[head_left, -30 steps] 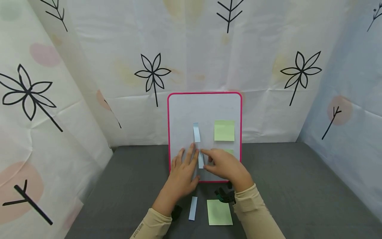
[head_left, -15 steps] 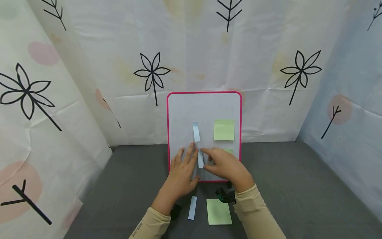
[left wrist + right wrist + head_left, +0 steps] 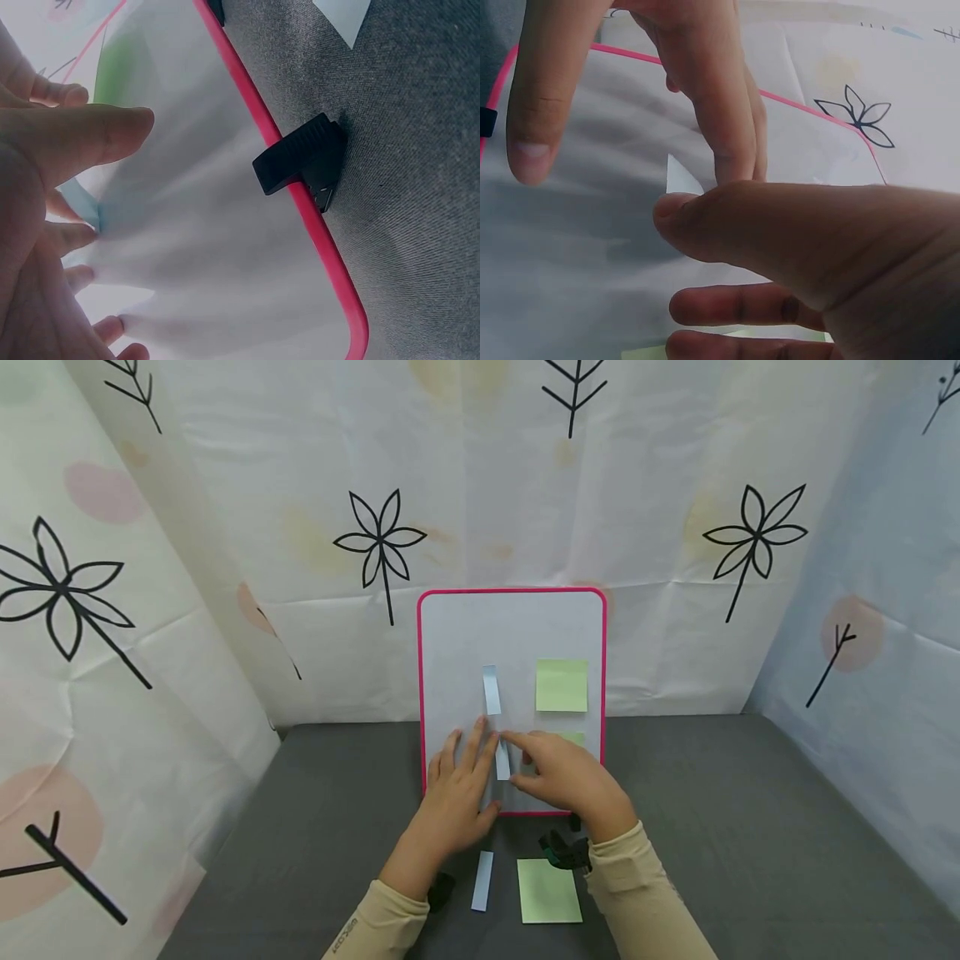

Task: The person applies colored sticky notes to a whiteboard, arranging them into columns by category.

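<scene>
A white board with a pink rim stands upright on the dark table. My left hand lies against it with fingers spread, the index fingertip at the top of a pale blue paper strip. From the other side my right hand touches that strip's upper end with its outstretched index finger. Its thumb tip is by the strip's lower right edge, and the remaining fingers are bent. Another blue strip sticks higher on the board. To the right is a green sticky note; a second green note is mostly hidden behind my right hand.
On the table in front of the board lie a loose blue strip and a green sticky note. A black clip grips the board's lower rim. Patterned cloth hangs behind and at both sides.
Both hands keep their places on the board and strip. Only the whole head view has shifted very slightly.
</scene>
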Available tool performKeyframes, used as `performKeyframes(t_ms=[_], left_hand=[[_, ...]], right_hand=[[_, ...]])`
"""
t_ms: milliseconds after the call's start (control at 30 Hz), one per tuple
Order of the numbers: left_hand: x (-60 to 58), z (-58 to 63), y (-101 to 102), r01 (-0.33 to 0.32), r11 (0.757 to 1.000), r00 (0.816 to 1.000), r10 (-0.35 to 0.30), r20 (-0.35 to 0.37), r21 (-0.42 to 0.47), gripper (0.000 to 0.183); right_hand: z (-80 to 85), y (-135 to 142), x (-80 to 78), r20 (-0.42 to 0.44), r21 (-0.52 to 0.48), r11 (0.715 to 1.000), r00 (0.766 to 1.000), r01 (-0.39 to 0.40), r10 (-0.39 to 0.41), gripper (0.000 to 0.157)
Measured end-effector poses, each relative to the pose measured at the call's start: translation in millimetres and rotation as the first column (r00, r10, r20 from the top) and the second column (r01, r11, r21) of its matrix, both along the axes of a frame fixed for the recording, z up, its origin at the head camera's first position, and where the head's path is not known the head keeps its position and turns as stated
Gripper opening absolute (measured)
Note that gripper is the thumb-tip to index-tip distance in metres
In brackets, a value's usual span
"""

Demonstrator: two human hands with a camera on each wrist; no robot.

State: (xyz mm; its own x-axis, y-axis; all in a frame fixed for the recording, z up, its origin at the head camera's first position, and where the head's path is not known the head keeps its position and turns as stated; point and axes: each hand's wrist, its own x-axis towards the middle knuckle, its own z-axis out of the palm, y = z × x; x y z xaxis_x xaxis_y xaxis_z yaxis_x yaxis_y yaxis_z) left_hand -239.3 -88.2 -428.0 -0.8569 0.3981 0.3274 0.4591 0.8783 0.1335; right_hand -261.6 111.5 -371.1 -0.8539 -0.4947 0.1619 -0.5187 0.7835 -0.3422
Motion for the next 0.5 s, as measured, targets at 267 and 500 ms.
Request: performKeyframes(t_ms=[267, 500], left_hand=[[-0.7, 1.2, 0.0, -0.005, 1.0, 1.0, 0.005, -0.016, -0.006, 0.103], [-0.6, 1.4, -0.6, 0.002, 1.0, 1.0, -0.002, -0.011, 0.007, 0.101]], right_hand=[[2.8, -0.9, 0.0, 0.014, 0.007, 1.0, 1.0, -0.011, 0.011, 0.068], [1.1, -0.2, -0.4, 0.023, 0.002, 1.0, 1.0, -0.003, 0.003, 0.07]])
